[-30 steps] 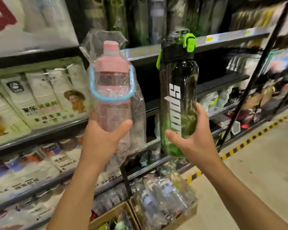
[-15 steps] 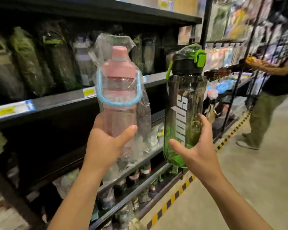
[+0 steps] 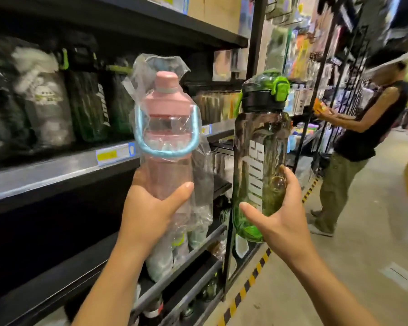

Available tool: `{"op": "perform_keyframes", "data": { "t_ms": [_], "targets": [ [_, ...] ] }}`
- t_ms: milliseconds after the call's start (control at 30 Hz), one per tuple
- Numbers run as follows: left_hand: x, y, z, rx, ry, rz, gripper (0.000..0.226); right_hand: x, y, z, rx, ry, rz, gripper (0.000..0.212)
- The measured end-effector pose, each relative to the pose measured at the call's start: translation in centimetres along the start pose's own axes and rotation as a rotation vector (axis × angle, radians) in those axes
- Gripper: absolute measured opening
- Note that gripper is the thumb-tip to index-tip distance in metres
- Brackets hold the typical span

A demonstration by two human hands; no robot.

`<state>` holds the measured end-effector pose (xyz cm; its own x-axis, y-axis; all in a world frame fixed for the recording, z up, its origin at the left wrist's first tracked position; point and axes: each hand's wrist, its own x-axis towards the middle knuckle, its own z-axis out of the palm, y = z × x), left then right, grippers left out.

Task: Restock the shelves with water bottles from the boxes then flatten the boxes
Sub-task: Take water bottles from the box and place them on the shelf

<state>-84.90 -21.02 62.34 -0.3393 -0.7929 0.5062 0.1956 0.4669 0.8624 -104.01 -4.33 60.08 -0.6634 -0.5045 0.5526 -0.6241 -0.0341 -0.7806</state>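
We are holding two water bottles up in front of the shelving, one in each grip. Our left grip (image 3: 151,208), in the lower middle of the frame, is wrapping round the lower body of the pink bottle (image 3: 167,128), with the thumb lying across the front and the fingers curling behind. That bottle is standing upright at the centre of the frame. It is carrying a pale blue loop handle (image 3: 165,152) and sitting inside a clear plastic bag (image 3: 203,184), which is puffing up above the cap and hanging loose below our hand.

Our right grip (image 3: 283,220), just right of centre, is clasping the lower half of the green bottle (image 3: 262,161), thumb at the front left and fingers curling round the right side. This bottle is also upright, with white lettering running up its dark body, a green tint showing at the base and a bright green latch (image 3: 280,89) on its black lid. The two bottles are sitting side by side, near each other but apart.

Across the left of the frame a dark shelf (image 3: 57,170) is bearing a price label (image 3: 114,154) on its edge, and blurred dark bottles (image 3: 87,102) are standing on it. Below centre, more wrapped bottles (image 3: 160,262) are resting on a lower shelf. At the right edge another person (image 3: 358,132) is standing at further shelving, too blurred to make out the goods. Striped tape (image 3: 252,278) is running along the floor (image 3: 351,267).
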Motion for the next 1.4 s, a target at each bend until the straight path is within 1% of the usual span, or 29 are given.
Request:
{"op": "perform_keyframes", "data": {
  "t_ms": [100, 300, 433, 633, 733, 833, 867, 1100, 1167, 1200, 1267, 1300, 1400],
  "targets": [
    [3.5, -1.9, 3.3, 0.043, -0.009, -0.015, 0.071, 4.4, 3.0, 0.3, -0.001, -0.006, 0.008, 0.115],
    [10.8, -4.0, 8.4, 0.130, 0.036, 0.026, 0.055, 13.6, 8.7, 2.0, 0.059, -0.038, -0.048, 0.115],
    [14.9, -5.2, 11.5, 0.173, 0.104, 0.049, 0.070, 20.2, 11.9, 3.3, 0.137, -0.102, -0.083, 0.115],
    [20.5, -6.3, 16.6, 0.148, 0.220, 0.076, 0.073, 30.1, 15.7, 5.3, 0.309, -0.221, -0.190, 0.110],
    [23.3, -6.4, 18.9, 0.113, 0.304, 0.131, 0.070, 34.7, 16.7, 6.2, 0.388, -0.274, -0.237, 0.106],
    [25.8, -6.9, 20.3, 0.069, 0.362, 0.176, 0.080, 38.5, 17.2, 7.4, 0.477, -0.293, -0.314, 0.101],
    [26.6, -6.9, 20.6, 0.072, 0.361, 0.182, 0.080, 39.5, 17.2, 8.0, 0.509, -0.302, -0.328, 0.099],
    [33.9, -8.1, 20.5, 0.153, 0.399, 0.196, 0.068, 47.1, 15.3, 13.4, 0.654, -0.341, -0.426, 0.095],
    [36.2, -9.1, 19.9, 0.161, 0.384, 0.166, 0.062, 49.3, 15.4, 15.8, 0.696, -0.395, -0.422, 0.094],
    [37.4, -9.8, 19.6, 0.183, 0.400, 0.131, 0.063, 50.2, 15.4, 17.0, 0.706, -0.436, -0.415, 0.095],
    [39.2, -11.0, 19.3, 0.257, 0.455, 0.030, 0.067, 51.9, 15.4, 19.2, 0.647, -0.470, -0.384, 0.101],
    [40.1, -11.5, 19.2, 0.312, 0.466, -0.029, 0.066, 52.6, 15.5, 20.4, 0.619, -0.482, -0.366, 0.102],
    [42.5, -13.1, 19.1, 0.429, 0.442, -0.225, 0.049, 54.5, 15.7, 22.9, 0.514, -0.496, -0.337, 0.102]
  ]
}}
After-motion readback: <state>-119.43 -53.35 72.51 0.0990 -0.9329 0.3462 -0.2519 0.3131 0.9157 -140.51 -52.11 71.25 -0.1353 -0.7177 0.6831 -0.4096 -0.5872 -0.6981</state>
